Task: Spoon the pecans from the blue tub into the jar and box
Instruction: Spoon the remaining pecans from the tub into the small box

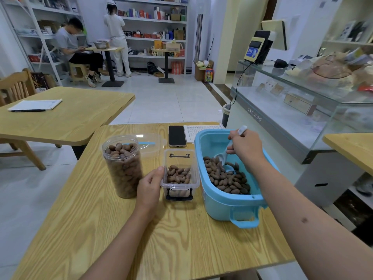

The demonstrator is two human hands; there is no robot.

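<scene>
1. Far left, on the neighbouring wooden table (66, 118), a sheet of paper (36, 104) lies with a black pen (27, 110) along its near edge.
2. On the near table (161, 239), the clear round jar (123, 166) stands upright and lidless, filled with pecans almost to its rim.
3. Just behind the jar lies a clear lid (150, 143) with a pale blue strip, flat on the tabletop.
4. The left hand (150, 188) curls against the left wall of the small clear box (180, 174), thumb up at the rim, gripping it in place.
5. That box sits between the jar and the tub, open, with a shallow layer of pecans inside and dark latches at both ends.
6. Beyond the box, a dark phone (177, 136) lies face up, and a printed sheet (199, 131) lies just to its right.
7. The blue tub (228, 203) stands at the table's right edge; the remaining pecans (228, 178) are heaped toward its near left side, with bare blue floor showing farther back.
8. The right hand (245, 146) reaches in from above, fingers wrapped round the handle of a white spoon (222, 157), whose bowl is down among the nuts.
</scene>
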